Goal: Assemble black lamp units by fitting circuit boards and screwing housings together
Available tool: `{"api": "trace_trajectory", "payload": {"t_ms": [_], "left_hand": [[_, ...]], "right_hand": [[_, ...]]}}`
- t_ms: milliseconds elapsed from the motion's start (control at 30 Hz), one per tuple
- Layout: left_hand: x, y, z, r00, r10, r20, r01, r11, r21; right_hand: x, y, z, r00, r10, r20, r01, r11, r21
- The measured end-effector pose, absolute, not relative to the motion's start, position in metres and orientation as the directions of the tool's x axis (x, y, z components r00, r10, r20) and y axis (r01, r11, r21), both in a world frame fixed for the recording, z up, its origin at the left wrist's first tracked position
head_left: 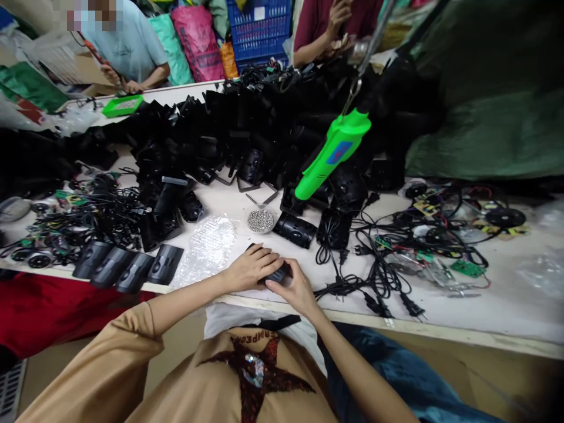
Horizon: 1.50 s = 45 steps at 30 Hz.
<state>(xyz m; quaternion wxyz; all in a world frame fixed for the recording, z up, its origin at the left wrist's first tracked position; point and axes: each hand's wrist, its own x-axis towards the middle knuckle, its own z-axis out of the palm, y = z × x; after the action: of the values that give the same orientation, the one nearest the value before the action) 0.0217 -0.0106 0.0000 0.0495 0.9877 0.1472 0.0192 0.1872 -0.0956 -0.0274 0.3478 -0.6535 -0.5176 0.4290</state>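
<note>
My left hand [251, 268] and my right hand [296, 288] both grip a small black plastic part [277, 274] at the table's front edge, and my fingers hide most of it. A sheet of bubble wrap [207, 249] lies just left of my left hand. Above my hands stands a small dish of silver screws [260, 220]. A black cylindrical housing [294, 230] lies beyond my right hand, and black power cords with plugs [374, 276] trail to its right. A bright green electric screwdriver [335, 154] hangs from a cord above the table.
Black plastic housings [220, 129] pile across the back of the white table [484, 311]. Several more [127, 264] stand at the front left. Wires and circuit boards [467, 268] lie on both sides. Two co-workers [126, 44] sit beyond the table, near a blue crate [259, 29].
</note>
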Motion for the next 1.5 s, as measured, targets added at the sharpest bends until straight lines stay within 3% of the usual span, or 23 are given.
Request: {"api": "trace_trajectory", "payload": {"t_ms": [200, 433, 600, 700, 867, 1000, 1100, 1300, 1500], "left_hand": [[0.014, -0.03, -0.014, 0.783, 0.603, 0.151, 0.596, -0.798, 0.091], [0.003, -0.037, -0.024, 0.794, 0.591, 0.138, 0.556, -0.8, 0.227], [-0.014, -0.026, -0.008, 0.736, 0.647, 0.2, 0.53, -0.734, 0.425], [-0.02, -0.015, 0.003, 0.691, 0.696, 0.194, 0.551, -0.681, 0.482], [-0.013, -0.004, -0.001, 0.798, 0.589, 0.129, 0.53, -0.787, 0.317], [0.001, 0.001, -0.014, 0.903, 0.408, 0.135, 0.372, -0.899, 0.23], [0.01, 0.001, -0.017, 0.916, 0.365, 0.168, 0.331, -0.923, 0.199], [0.018, 0.0, -0.017, 0.921, 0.338, 0.193, 0.319, -0.94, 0.123], [0.019, -0.004, -0.021, 0.911, 0.362, 0.197, 0.337, -0.93, 0.148]], "right_hand": [[0.176, -0.099, -0.028, 0.213, 0.959, -0.189, 0.525, -0.275, -0.806], [0.208, -0.09, -0.015, 0.026, 0.987, -0.161, 0.666, -0.137, -0.733], [0.216, -0.035, 0.012, -0.031, 0.999, 0.025, 0.675, 0.039, -0.736], [0.206, -0.009, 0.026, -0.074, 0.997, 0.023, 0.71, 0.069, -0.701], [0.21, -0.029, 0.029, -0.111, 0.966, -0.235, 0.785, -0.059, -0.617], [0.22, -0.066, 0.002, -0.072, 0.933, -0.353, 0.673, -0.215, -0.707], [0.222, -0.077, -0.02, -0.06, 0.916, -0.396, 0.532, -0.306, -0.789], [0.216, -0.081, -0.031, -0.053, 0.925, -0.376, 0.387, -0.329, -0.862], [0.189, -0.091, -0.032, 0.18, 0.946, -0.269, 0.41, -0.321, -0.854]]}}
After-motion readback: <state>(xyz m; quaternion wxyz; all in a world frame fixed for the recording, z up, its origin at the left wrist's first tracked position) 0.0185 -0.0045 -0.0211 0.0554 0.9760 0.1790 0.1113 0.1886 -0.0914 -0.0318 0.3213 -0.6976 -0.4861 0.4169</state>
